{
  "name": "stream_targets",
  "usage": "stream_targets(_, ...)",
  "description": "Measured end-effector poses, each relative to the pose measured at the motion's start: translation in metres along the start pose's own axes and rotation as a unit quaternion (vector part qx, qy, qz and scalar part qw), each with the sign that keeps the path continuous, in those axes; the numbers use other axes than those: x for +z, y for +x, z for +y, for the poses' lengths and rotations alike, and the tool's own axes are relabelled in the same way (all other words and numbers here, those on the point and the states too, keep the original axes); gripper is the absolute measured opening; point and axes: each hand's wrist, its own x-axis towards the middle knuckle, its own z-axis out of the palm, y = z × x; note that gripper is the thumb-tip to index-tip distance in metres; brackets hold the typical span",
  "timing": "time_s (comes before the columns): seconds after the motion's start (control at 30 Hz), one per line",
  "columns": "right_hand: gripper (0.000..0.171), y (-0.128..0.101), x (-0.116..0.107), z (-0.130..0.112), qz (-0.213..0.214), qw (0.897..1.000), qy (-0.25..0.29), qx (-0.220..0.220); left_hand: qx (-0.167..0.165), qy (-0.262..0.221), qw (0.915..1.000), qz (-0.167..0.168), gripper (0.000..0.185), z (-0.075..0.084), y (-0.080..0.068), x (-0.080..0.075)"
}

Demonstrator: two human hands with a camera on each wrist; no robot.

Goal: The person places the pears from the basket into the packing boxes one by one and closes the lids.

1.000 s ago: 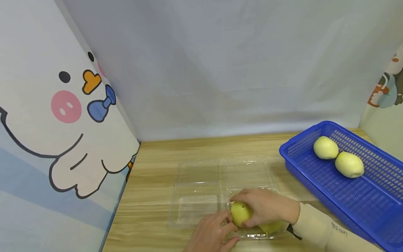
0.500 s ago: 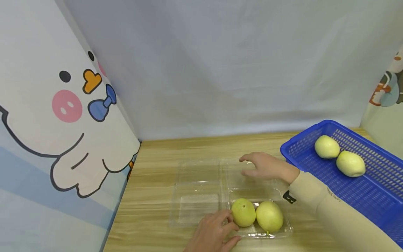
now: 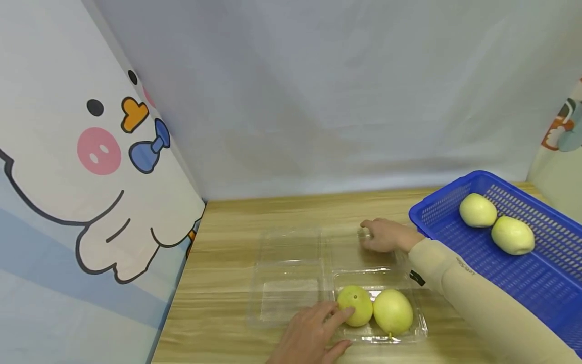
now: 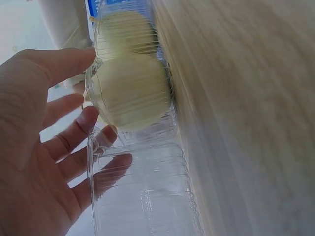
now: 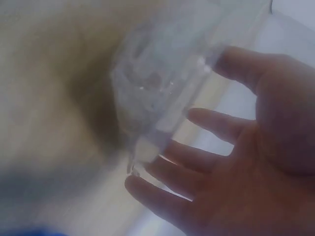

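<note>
Lid flap reached at the far side, pears steadied at the near side

The clear clamshell box [image 3: 318, 275] lies between the hands: its far lid edge is touched by the spread right hand [image 3: 384, 235], while two pears [image 3: 375, 308] (near-right compartment) are steadied by the left hand [image 3: 309, 336], fingers straight.

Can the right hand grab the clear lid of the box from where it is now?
Probably yes. The right hand is already at the far edge of the open clear lid, fingers spread beside it. Nothing lies between them; the two pears sit in the tray nearer the person.
</note>
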Motion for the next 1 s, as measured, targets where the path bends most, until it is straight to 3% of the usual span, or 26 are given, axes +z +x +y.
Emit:
stream_targets(0.17,0.063,0.000,0.003,0.002,0.004,1.000,-0.002,-0.009,-0.039,0.007,0.9981,-0.047,0.077,0.002,0.003,0.000)
stream_targets(0.33,0.061,0.000,0.004,0.001,0.009,1.000,-0.006,-0.010,-0.106,0.037,0.9868,-0.117,0.086,0.003,0.004,0.002)
stream_targets(0.53,0.049,-0.009,-0.005,0.000,0.056,0.998,-0.010,-0.011,-0.120,0.048,0.9803,-0.149,0.088,0.005,0.003,0.003)
stream_targets(0.77,0.043,-0.019,-0.017,-0.006,0.151,0.988,-0.018,-0.039,-0.126,0.071,0.9809,-0.130,0.096,0.011,0.006,0.004)
stream_targets(0.9,0.043,-0.022,-0.020,-0.008,0.162,0.985,-0.017,-0.049,-0.114,0.106,0.9848,-0.077,0.094,0.015,0.008,0.002)
stream_targets(1.0,0.042,-0.023,-0.020,-0.009,0.169,0.984,-0.015,-0.051,-0.066,0.131,0.9891,-0.020,0.080,0.016,0.013,-0.002)
